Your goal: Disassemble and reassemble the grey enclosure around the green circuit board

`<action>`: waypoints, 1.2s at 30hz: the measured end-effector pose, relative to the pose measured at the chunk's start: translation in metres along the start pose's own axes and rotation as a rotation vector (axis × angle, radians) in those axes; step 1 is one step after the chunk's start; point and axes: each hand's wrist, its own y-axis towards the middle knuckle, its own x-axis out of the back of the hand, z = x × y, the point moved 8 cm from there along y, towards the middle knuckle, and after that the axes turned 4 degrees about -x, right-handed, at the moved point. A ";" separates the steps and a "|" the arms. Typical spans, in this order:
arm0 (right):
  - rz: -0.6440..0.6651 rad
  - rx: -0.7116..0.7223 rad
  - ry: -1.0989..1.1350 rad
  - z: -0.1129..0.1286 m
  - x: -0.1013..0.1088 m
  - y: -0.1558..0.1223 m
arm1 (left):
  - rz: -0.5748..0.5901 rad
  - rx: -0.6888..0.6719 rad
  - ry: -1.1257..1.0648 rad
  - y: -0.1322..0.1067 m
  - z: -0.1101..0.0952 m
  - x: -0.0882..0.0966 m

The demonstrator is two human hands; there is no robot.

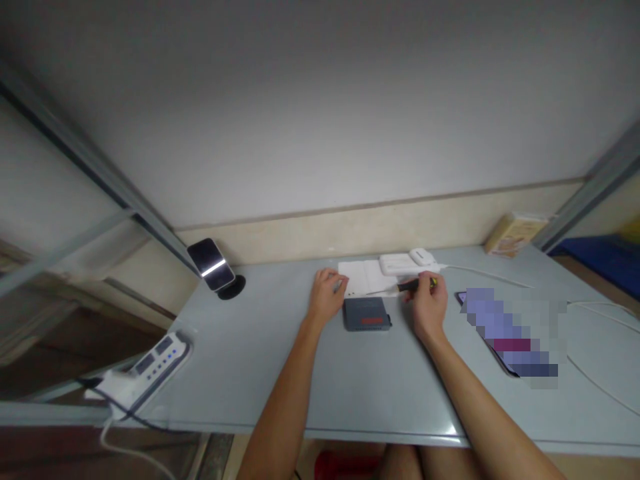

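My right hand [431, 303] grips a screwdriver [409, 285] by its black and yellow handle. Its thin shaft points left, low over a sheet of white paper [357, 272]. Some tiny dark bits, perhaps screws, lie near the paper's lower left corner. By the paper's left edge rests my left hand [329, 293], its fingers curled and the thumb close to the index finger; whatever is between them is too small to make out. A flat dark grey box [367, 315] with a red marking lies between my hands, just in front of the paper.
White devices [397, 264] with a cable lie behind the paper. At left are a phone [213, 265] on a round black stand [231, 287] and a white power strip [150, 373]. A large phone [505, 333] and a small carton [515, 235] are at right. A wall closes the back.
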 end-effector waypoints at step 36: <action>-0.081 0.094 -0.200 -0.002 0.015 0.006 | 0.570 0.409 -1.020 -0.028 -0.033 -0.043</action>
